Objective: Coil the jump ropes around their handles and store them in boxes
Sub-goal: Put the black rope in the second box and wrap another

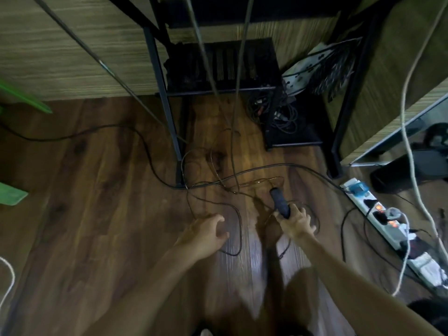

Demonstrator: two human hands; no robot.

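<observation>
Looking down from a head-worn camera, a person reached both bare arms toward a dark wooden floor [101, 214]. At centre right, the right hand [297, 224] gripped the near end of a dark jump rope handle [280, 204], fingers curled around it, while the handle's far end pointed away toward a black metal table frame [167, 112]. At centre left, the left hand [206, 231] hovered over the boards with fingers loosely spread and bent, holding nothing. A thin dark rope [232, 229] lay in slack, tangled loops on the floor just beside and beyond both hands, mixed with other cables, so which strand belonged to the rope was hard to tell. A white power strip [388, 221] with plugs lay on the floor to the right. No box was visible.

The rope looked light, limp and prone to snagging; the stiff handle seemed the firmest place to hold while the free hand guided the cord.
</observation>
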